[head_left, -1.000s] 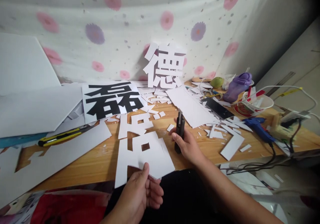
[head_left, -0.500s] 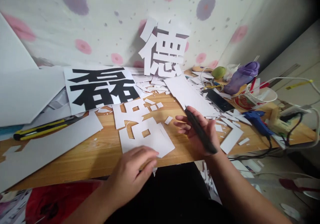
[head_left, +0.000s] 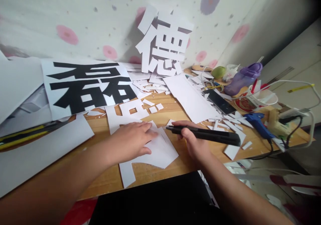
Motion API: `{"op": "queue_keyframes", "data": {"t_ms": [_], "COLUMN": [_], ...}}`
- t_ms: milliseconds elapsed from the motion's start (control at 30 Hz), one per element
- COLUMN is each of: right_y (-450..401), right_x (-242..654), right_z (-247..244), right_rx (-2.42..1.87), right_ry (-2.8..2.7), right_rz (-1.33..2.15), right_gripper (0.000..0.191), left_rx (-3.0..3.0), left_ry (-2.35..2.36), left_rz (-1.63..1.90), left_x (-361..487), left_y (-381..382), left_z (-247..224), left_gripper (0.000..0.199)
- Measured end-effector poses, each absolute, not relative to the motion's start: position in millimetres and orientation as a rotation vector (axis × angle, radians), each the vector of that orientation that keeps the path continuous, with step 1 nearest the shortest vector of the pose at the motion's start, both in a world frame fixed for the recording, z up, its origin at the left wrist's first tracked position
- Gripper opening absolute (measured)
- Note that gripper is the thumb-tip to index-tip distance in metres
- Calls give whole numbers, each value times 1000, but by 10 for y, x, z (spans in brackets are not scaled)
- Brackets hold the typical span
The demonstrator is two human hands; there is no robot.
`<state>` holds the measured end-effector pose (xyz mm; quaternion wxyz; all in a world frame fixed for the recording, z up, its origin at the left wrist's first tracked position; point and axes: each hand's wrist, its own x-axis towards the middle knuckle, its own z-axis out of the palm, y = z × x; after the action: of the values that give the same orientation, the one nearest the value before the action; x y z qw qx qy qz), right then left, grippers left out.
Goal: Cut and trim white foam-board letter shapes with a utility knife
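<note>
My left hand (head_left: 132, 141) lies with fingers spread on a white cut board (head_left: 160, 151) near the table's front edge. A black utility knife (head_left: 210, 135) is held in my right hand (head_left: 192, 139), its tip pointing left just over the right part of that board. Behind my left hand is another part of cut white board (head_left: 139, 107) with a square hole. To the left, a white sheet with a black printed character (head_left: 90, 86) lies on the table. A built-up white foam character (head_left: 163, 44) leans against the wall.
A yellow and black cutter (head_left: 22, 136) and a long white strip (head_left: 50, 151) lie at left. A blank white board (head_left: 190, 99), a phone (head_left: 220, 102), a blue glue gun (head_left: 259, 124), a paper bowl (head_left: 263, 97) and several scraps cover the right side.
My left hand has moved forward onto the board, which has turned. My right hand has swung the knife from a slanted hold to nearly level, tip left. The view has shifted.
</note>
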<state>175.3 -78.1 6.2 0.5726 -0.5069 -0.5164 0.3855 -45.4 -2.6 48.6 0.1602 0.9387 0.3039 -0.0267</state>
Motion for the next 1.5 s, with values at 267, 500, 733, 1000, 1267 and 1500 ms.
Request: {"op": "queue_keyframes", "data": {"t_ms": [267,500,733,1000,1267,1500], "right_y": [-695,-699,-722,-706,-710,-709], "right_x": [1541,1491,1508,1521,1487,1501], "right_z": [151,69,26,49,63,73], "right_rx": [-1408,-1364,-1315,-1221,-1220,-1208], "right_ry": [-1514,-1734,-1831,-1927,-1910,-1944], "right_rz": [649,442,362,303,243,261], "right_gripper": [22,21,24,24,22,23], "left_rx": [2661,2826,2842,2794,2759,2792], "left_ry": [708,674,683,673,678,656], "left_rz": [13,-35,-51,-252,-329,-188], "left_x": [-592,-604,-600,-541,-517,-565], "left_y": [57,17,3,20,25,31], "left_z": [353,291,284,360,382,303], "left_gripper": [49,43,46,66,76,76]}}
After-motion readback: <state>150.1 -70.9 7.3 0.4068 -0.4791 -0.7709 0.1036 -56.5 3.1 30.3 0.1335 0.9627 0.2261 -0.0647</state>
